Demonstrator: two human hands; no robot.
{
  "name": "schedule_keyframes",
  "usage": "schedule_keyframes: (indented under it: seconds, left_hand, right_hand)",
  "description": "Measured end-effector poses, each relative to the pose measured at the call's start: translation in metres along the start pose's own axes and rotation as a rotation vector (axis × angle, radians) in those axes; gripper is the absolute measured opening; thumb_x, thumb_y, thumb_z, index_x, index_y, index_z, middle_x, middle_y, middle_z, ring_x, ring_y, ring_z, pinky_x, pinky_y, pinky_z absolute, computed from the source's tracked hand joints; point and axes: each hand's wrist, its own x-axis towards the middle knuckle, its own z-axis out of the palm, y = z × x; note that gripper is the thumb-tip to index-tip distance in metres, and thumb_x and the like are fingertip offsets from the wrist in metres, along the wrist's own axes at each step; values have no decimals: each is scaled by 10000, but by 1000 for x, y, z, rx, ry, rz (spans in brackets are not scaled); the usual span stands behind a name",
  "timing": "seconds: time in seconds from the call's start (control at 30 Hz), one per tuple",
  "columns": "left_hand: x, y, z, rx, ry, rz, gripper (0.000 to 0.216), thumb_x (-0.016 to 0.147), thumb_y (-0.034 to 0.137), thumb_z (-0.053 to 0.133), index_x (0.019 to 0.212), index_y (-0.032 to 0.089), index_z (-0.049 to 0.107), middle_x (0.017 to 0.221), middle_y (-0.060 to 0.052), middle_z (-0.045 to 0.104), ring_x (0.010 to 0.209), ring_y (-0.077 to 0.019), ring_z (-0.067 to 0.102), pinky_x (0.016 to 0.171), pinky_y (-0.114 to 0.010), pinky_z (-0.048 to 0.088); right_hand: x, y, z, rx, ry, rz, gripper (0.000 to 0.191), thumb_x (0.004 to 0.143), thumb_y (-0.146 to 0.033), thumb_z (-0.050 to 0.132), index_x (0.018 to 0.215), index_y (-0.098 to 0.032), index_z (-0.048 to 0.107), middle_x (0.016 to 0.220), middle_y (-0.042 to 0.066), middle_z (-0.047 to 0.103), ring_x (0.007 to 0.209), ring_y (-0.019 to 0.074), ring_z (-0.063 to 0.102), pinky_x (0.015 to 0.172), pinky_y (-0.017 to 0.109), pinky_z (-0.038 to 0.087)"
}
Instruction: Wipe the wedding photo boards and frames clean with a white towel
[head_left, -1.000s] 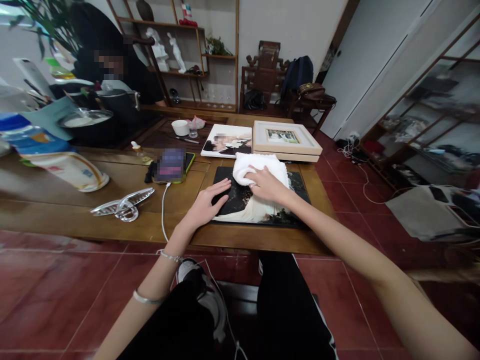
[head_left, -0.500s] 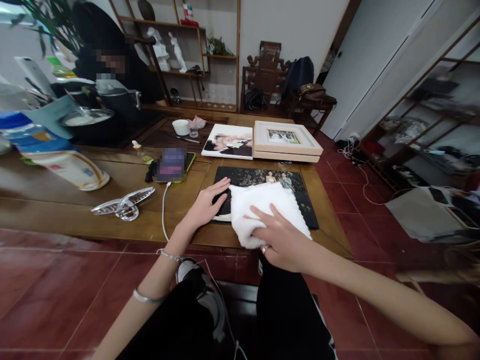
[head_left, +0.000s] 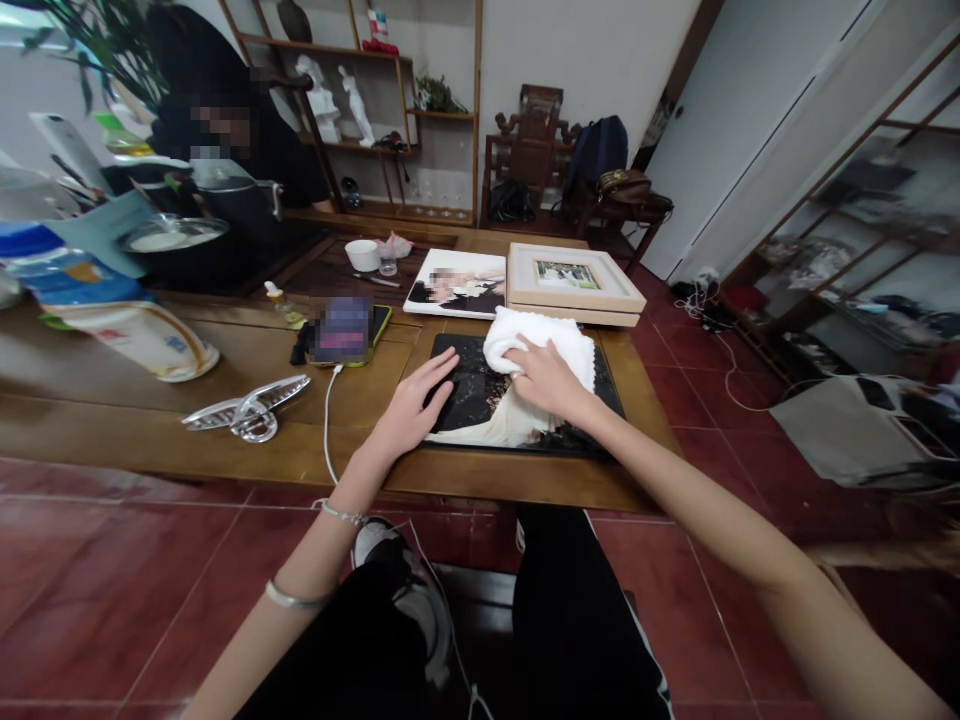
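A dark photo panel (head_left: 465, 400) with a pale gown in its picture lies flat near the table's front edge. My right hand (head_left: 546, 378) grips a white cloth (head_left: 566, 340) and presses it on the panel's far part, covering the upper picture. My left hand (head_left: 415, 400) rests at the panel's left edge, its fingers stretched out and holding nothing. Just behind the panel lie a white-edged photo print (head_left: 457, 283) and a stack of light wooden frames (head_left: 574, 284).
Left on the wooden table (head_left: 157, 430) are a clear hair claw (head_left: 247, 408), a phone (head_left: 345, 330) on a white cable, a dropper bottle (head_left: 283, 305) and a large blue-capped bottle (head_left: 105, 310). A white cup (head_left: 363, 254) stands farther back. Someone in black (head_left: 232, 120) is across the table.
My right hand has pushed the white cloth away from me, from the panel's near edge to its far edge. The gown in the picture now shows. My left hand has barely moved.
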Motion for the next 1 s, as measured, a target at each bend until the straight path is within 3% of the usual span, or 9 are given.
schedule_keyframes:
  seconds: [0.13, 0.27, 0.37, 0.5, 0.6, 0.7, 0.8, 0.9, 1.0]
  left_hand:
    - [-1, 5, -4, -37, 90, 43, 453, 980, 355, 351, 1365, 156, 485, 1456, -109, 441, 1344, -223, 406, 1132, -415, 295]
    - [-2, 5, -4, -60, 123, 74, 489, 991, 371, 285, 1371, 128, 475, 1461, -125, 429, 1358, -232, 384, 1136, -418, 285]
    - [-2, 4, -4, -42, 118, 78, 512, 993, 379, 257, 1372, 109, 470, 1453, -138, 437, 1358, -230, 384, 1135, -419, 290]
    - [-2, 2, -3, -31, 102, 58, 507, 989, 380, 278, 1358, 103, 488, 1427, -137, 470, 1348, -222, 404, 1134, -408, 302]
    - [-1, 2, -1, -22, 52, 29, 476, 974, 390, 351, 1302, 109, 550, 1374, -133, 528, 1309, -226, 459, 1115, -408, 342]
    - [-1, 2, 0, 3, 9, 5, 438, 939, 404, 445, 1238, 130, 610, 1320, -125, 577, 1253, -241, 522, 1087, -421, 385]
    - [0, 3, 1, 9, -7, -6, 417, 927, 406, 467, 1199, 143, 642, 1279, -119, 609, 1223, -251, 549, 1076, -431, 401]
    - [1, 3, 2, 0, -17, -1, 404, 923, 402, 472, 1179, 149, 656, 1266, -114, 620, 1227, -256, 544, 1083, -436, 393]
    - [1, 2, 2, 12, -13, -5, 384, 916, 401, 480, 1156, 170, 670, 1254, -99, 632, 1210, -261, 560, 1072, -452, 405]
  right_hand:
    - [3, -30, 7, -1, -18, -104, 461, 800, -113, 414, 1229, -142, 579, 1346, 176, 535, 1383, 340, 277, 1034, 681, 200]
    - [-27, -64, 8, 55, -87, -338, 424, 754, -77, 446, 1127, -139, 637, 1415, 154, 476, 1394, 352, 244, 1046, 697, 171]
    - [-56, -74, 0, 113, -163, -464, 397, 745, -73, 455, 1081, -148, 653, 1406, 136, 493, 1408, 327, 229, 1076, 676, 153]
    - [-83, -65, -15, 185, -263, -442, 403, 720, -72, 464, 1061, -167, 658, 1296, 140, 594, 1412, 238, 253, 1137, 571, 144]
    - [-88, -49, -22, 203, -247, -344, 427, 689, -48, 444, 1034, -175, 661, 1316, 145, 577, 1397, 200, 294, 1155, 514, 141]
    - [-80, -30, -22, 172, -186, -229, 423, 697, -49, 429, 1031, -176, 655, 1379, 134, 523, 1380, 230, 331, 1139, 515, 189]
    - [-57, -14, -18, 134, -101, -155, 400, 735, -60, 404, 1021, -185, 654, 1315, 95, 585, 1330, 269, 402, 1103, 526, 239]
    - [-24, -7, -13, 139, -31, -109, 372, 760, -79, 386, 971, -197, 668, 1153, 55, 679, 1120, 268, 573, 1033, 455, 331]
    - [12, -15, -10, 195, 0, -97, 368, 780, -112, 379, 984, -199, 673, 1093, 40, 700, 983, 246, 615, 912, 357, 412]
